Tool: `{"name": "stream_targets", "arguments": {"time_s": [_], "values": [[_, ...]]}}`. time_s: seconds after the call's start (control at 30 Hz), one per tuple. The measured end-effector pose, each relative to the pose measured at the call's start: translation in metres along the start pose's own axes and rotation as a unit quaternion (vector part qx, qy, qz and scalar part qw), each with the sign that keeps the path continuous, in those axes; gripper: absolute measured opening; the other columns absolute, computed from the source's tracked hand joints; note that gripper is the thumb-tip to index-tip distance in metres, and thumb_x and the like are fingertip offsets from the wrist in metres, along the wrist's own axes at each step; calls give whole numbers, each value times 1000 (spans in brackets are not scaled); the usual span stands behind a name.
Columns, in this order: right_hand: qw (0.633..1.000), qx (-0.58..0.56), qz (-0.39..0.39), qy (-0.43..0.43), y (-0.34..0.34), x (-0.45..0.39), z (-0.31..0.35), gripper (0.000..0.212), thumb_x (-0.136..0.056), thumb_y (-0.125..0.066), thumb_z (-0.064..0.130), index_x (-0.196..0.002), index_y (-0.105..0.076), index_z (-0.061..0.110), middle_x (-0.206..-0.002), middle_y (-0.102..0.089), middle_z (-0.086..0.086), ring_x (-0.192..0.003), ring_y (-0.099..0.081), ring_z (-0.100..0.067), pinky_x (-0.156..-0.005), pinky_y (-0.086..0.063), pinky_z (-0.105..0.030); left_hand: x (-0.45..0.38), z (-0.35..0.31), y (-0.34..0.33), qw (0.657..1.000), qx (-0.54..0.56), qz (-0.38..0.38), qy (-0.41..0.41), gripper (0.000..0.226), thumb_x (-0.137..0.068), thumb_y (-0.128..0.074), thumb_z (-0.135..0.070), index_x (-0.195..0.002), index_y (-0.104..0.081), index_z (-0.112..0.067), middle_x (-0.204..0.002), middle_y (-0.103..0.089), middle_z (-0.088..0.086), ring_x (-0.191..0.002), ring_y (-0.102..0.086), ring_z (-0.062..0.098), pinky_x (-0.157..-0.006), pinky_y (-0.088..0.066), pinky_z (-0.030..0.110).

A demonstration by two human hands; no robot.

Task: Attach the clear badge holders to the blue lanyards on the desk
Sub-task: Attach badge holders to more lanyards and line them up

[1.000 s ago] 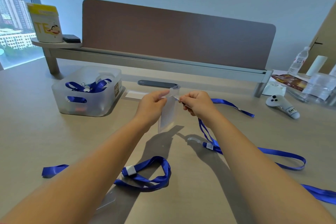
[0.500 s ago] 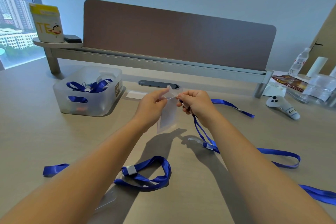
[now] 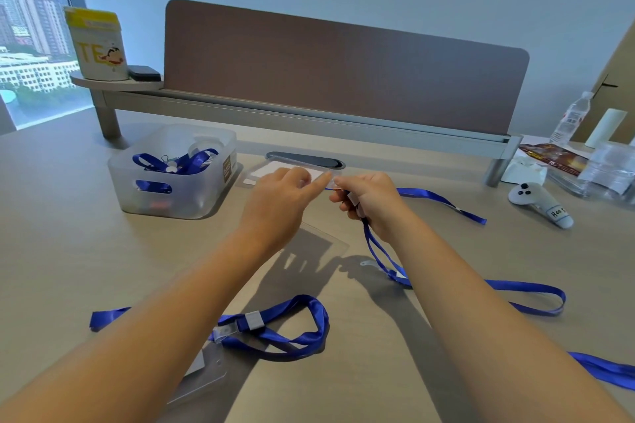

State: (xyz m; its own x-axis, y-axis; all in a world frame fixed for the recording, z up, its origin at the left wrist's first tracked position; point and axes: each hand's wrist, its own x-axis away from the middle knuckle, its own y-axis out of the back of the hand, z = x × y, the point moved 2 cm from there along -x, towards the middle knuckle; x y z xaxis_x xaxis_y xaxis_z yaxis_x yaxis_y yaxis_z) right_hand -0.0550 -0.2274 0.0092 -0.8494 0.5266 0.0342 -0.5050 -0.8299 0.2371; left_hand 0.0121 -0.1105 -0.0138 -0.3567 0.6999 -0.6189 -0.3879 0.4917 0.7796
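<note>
My left hand (image 3: 280,204) pinches the top edge of a clear badge holder (image 3: 324,240), which slants down beneath the hand above the desk. Fingertip to fingertip with it, my right hand (image 3: 372,199) grips the clip end of a blue lanyard (image 3: 376,251). That lanyard's strap hangs down to the desk and loops off to the right. A second blue lanyard (image 3: 292,336) lies near me with a clear holder (image 3: 202,371) at its clip. A third blue lanyard (image 3: 441,200) lies behind my right hand.
A translucent bin (image 3: 178,203) holding more blue lanyards stands at the left. A white card (image 3: 271,172) lies behind my left hand. A white controller (image 3: 539,203), a water bottle (image 3: 570,118) and plastic packets (image 3: 611,168) sit at the right. A partition (image 3: 343,69) runs along the back.
The clear holder has swung from hanging upright to a flatter slant under my left hand. Both hands have closed in, fingertips now meeting.
</note>
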Motion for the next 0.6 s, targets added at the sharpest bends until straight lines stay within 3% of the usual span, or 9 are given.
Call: {"name": "stream_targets", "arguments": {"time_s": [0.17,0.37,0.43,0.5,0.6], "values": [[1000,6,2,8,-2,0,-2,22,-89,-53,18,-70,-59,10,-65,-60,-2,-56,-49,-10,-53,-41,-20,1,-1,1,999,-31,-4,-15,62,-45,-87,-2,-103,-69,-10,-78,-74,14,-66,-70,30,-60,-58,36],[1000,12,-6,21,-4,-2,-1,24,-88,-52,12,-66,-59,10,-63,-59,-2,-54,-48,-10,-52,-41,-19,1,-1,-2,999,-13,-25,-18,60,-52,-84,1,-108,-66,-10,-87,-74,15,-76,-70,32,-65,-57,38],[1000,12,-5,27,-5,-2,-1,25,-88,-51,11,-65,-59,10,-63,-59,-2,-54,-48,-10,-53,-40,-19,1,-3,0,999,47,-9,5,56,-66,-77,-6,-119,-59,-11,-101,-71,16,-91,-67,33,-76,-55,41],[999,19,-2,32,-6,-3,-1,25,-89,-49,8,-65,-58,10,-63,-59,-1,-53,-47,-9,-52,-40,-18,0,-6,1,983,161,47,69,53,-85,-60,-20,-134,-42,-16,-127,-57,11,-117,-51,27,-96,-43,38],[998,41,-7,46,-7,-3,-2,27,-88,-48,4,-63,-58,11,-61,-57,-1,-52,-47,-8,-45,-41,-12,-3,-8,3,926,332,90,157,48,-90,-49,-28,-136,-38,-17,-131,-55,6,-119,-48,17,-96,-38,27]]}}
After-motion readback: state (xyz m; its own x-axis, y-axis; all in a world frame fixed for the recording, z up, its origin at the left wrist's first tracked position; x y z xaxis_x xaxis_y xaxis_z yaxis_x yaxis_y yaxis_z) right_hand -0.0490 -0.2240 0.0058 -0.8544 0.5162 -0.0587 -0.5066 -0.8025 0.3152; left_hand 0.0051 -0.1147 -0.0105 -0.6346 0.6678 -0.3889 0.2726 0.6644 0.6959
